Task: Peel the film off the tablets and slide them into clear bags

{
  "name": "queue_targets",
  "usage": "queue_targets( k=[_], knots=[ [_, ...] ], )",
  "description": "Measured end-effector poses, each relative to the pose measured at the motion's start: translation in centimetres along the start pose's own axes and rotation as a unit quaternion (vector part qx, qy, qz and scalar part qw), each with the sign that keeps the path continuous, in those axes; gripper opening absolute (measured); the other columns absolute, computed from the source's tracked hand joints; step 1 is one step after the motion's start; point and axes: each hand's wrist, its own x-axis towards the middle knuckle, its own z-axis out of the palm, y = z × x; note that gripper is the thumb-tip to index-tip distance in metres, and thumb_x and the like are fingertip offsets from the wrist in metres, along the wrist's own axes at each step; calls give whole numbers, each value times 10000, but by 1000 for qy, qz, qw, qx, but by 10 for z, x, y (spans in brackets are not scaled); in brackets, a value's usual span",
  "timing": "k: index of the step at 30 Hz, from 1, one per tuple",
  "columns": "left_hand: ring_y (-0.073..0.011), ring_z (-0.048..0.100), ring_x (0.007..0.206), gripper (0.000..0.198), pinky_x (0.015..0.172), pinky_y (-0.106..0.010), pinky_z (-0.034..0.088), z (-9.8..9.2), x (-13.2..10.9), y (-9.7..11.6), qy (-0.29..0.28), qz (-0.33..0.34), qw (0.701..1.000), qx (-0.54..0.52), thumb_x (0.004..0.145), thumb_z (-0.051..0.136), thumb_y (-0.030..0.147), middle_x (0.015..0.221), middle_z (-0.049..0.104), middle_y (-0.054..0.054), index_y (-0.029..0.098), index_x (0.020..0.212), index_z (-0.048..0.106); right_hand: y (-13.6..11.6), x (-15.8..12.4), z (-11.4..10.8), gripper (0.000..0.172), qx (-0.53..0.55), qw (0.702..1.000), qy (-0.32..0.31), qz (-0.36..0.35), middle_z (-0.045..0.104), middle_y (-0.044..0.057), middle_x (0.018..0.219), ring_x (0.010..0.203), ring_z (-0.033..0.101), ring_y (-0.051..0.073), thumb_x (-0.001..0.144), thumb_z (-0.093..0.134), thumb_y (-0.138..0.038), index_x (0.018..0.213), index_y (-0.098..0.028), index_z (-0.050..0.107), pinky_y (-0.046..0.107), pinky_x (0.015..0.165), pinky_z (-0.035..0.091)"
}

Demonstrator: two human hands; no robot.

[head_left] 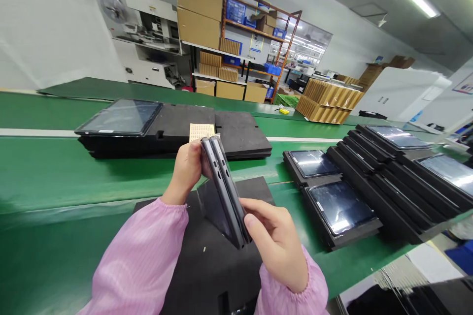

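Two dark tablets are held together on edge, their thin sides with small ports turned toward me. My left hand is closed around their upper end. At the lower right edge, my right hand grips them between thumb and fingers. Beneath them lies a black foam tray on the green bench. Just behind my left hand, a sheet of small pale dots rests against black foam blocks. Another tablet lies screen up on the left foam stack.
On the right stand stacked black foam trays with several tablets on top. Brown cardboard dividers sit at the bench's far side. Behind are a storage rack with blue bins and large cartons.
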Motion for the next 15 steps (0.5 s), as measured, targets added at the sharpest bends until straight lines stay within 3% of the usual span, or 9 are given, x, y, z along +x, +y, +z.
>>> queue_targets(
  k=[10, 15],
  knots=[
    [-139, 412, 463, 764, 438, -283, 346, 4, 0, 7, 3, 28, 999, 21, 691, 292, 943, 469, 462, -7, 216, 511, 440, 0, 0, 0, 331, 19, 1000, -2, -5, 801, 46, 947, 770, 763, 204, 850, 566, -169, 1105, -225, 770, 272, 707, 637],
    [-142, 423, 464, 759, 435, -286, 358, 4, 0, 8, 1, 39, 999, 23, 702, 298, 935, 473, 471, -9, 217, 508, 450, -1, -2, -1, 318, -2, 1000, 4, -8, 801, 45, 877, 665, 738, 184, 838, 569, -172, 1073, -208, 779, 274, 683, 637]
  ],
)
